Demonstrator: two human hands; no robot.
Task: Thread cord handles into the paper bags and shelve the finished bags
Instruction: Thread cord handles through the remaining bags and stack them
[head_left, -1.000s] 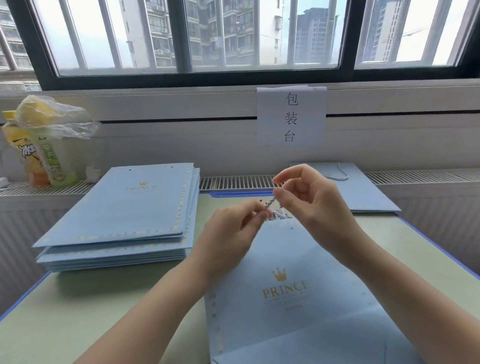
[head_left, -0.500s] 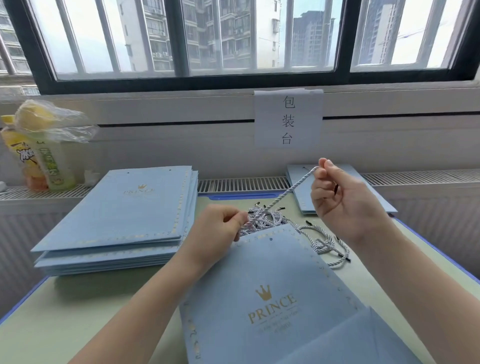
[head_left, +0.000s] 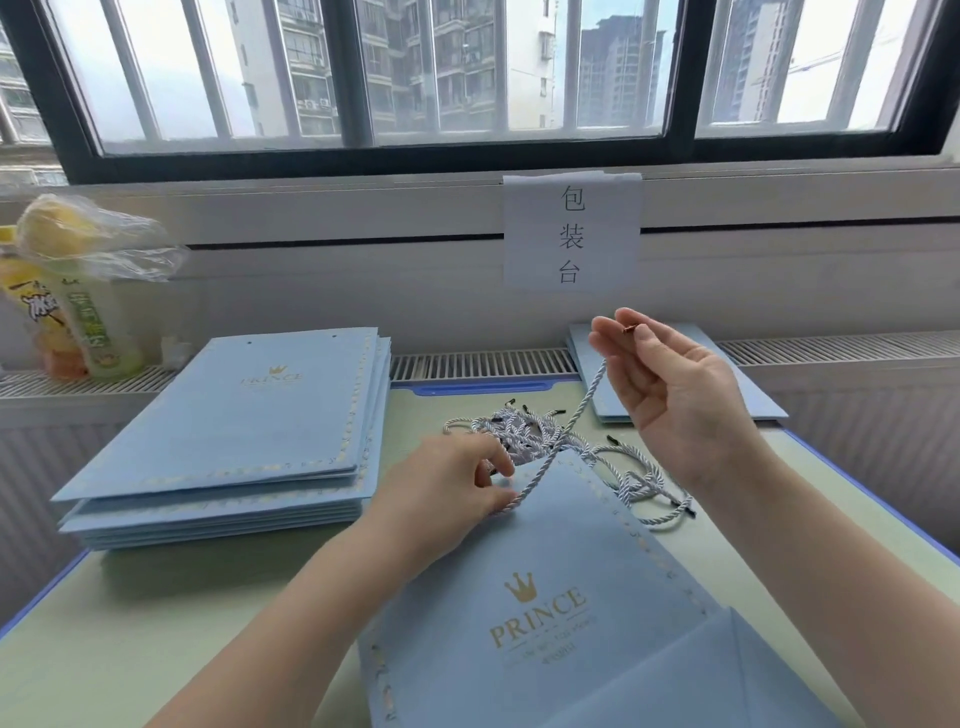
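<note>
A flat light-blue paper bag (head_left: 545, 613) with a gold PRINCE crown logo lies in front of me on the table. My left hand (head_left: 447, 493) grips the bag's top edge, where a white twisted cord (head_left: 566, 431) comes through. My right hand (head_left: 670, 384) is raised above the table and pinches the cord's dark tip between thumb and forefinger, so the cord runs taut down to the bag. A pile of loose cords (head_left: 530, 431) with black tips lies just beyond the bag.
A stack of flat blue bags (head_left: 249, 426) sits at the left. A few more bags (head_left: 613, 384) lie at the back right by the radiator grille. Drink bottles under a plastic bag (head_left: 67, 291) stand on the left sill. A paper sign (head_left: 571, 234) hangs below the window.
My right hand has pulled the cord up and to the right through the bag's top edge, drawing it taut. My left hand has stayed at the bag's top edge.
</note>
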